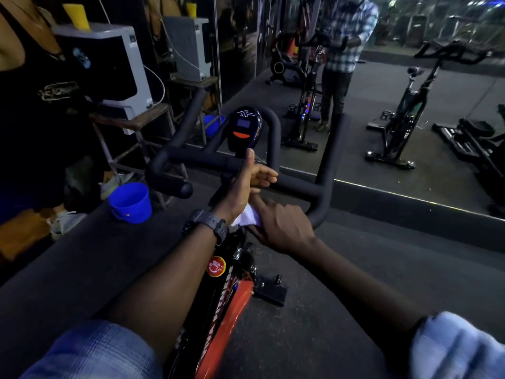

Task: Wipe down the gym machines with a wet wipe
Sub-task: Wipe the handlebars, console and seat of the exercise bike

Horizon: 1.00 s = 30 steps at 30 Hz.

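Note:
I stand over an exercise bike with black foam handlebars [202,160], an oval console [245,127] and an orange and black frame [232,307] with a red knob [216,266]. A white wet wipe [247,218] shows between my two hands, just below the middle of the bar. My right hand [281,227] pinches the wipe between forefinger and thumb. My left hand [247,184], with a black watch on its wrist, lies against the centre of the bar, thumb raised and fingers stretched to the right. Most of the wipe is hidden by my hands.
A blue bucket [131,202] stands on the floor left of the bike. Another person [32,110] stands at the far left by a metal stand [142,124] carrying a white appliance [117,64]. A wall mirror [410,86] ahead reflects more bikes.

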Tool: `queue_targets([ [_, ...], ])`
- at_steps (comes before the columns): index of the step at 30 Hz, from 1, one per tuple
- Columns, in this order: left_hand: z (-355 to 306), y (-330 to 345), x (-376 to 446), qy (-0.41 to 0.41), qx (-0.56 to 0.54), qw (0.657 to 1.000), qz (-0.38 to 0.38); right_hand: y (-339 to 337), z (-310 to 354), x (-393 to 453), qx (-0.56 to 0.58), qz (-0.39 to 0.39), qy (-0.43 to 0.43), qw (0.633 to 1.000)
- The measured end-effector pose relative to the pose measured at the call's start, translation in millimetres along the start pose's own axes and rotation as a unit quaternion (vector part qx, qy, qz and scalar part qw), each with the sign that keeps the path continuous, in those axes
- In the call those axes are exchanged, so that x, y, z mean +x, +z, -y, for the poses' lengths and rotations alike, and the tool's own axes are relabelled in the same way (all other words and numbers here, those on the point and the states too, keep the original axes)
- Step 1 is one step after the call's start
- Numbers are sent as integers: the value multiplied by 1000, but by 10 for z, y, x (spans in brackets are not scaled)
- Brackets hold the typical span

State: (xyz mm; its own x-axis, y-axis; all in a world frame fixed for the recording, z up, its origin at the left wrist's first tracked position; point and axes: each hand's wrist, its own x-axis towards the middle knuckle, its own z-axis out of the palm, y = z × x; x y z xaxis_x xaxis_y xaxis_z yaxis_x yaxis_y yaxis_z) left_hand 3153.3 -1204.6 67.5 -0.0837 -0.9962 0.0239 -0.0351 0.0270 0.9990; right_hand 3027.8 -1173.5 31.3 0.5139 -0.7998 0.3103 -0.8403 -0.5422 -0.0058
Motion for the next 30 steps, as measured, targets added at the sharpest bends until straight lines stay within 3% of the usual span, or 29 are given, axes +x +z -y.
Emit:
queue_targets([
  [2,-30,25,22,-2,0,1000,5,8,-171,-208,-9,-37,-50,998],
  [6,-86,57,54,14,0,1000,8,-22,-529,-557,-35,-15,-77,996],
  [11,-143,60,45,20,-22,1000,-7,-46,-352,-283,32,-92,-75,992],
  [15,-132,-103,-4,27,-3,999,-33,-41,-102,0,-3,2,-149,989],
  [20,-37,-328,-54,68,-1,993,-96,-98,166,433,-31,99,-96,990],
  [24,-60,-243,-48,73,5,994,-84,-197,135,505,73,164,-40,983],
  [27,-47,-125,-17,84,35,994,-56,-193,61,260,43,114,-50,991],
  [30,-11,24,24,83,42,995,-29,13,-68,-141,-12,-35,-50,998],
])
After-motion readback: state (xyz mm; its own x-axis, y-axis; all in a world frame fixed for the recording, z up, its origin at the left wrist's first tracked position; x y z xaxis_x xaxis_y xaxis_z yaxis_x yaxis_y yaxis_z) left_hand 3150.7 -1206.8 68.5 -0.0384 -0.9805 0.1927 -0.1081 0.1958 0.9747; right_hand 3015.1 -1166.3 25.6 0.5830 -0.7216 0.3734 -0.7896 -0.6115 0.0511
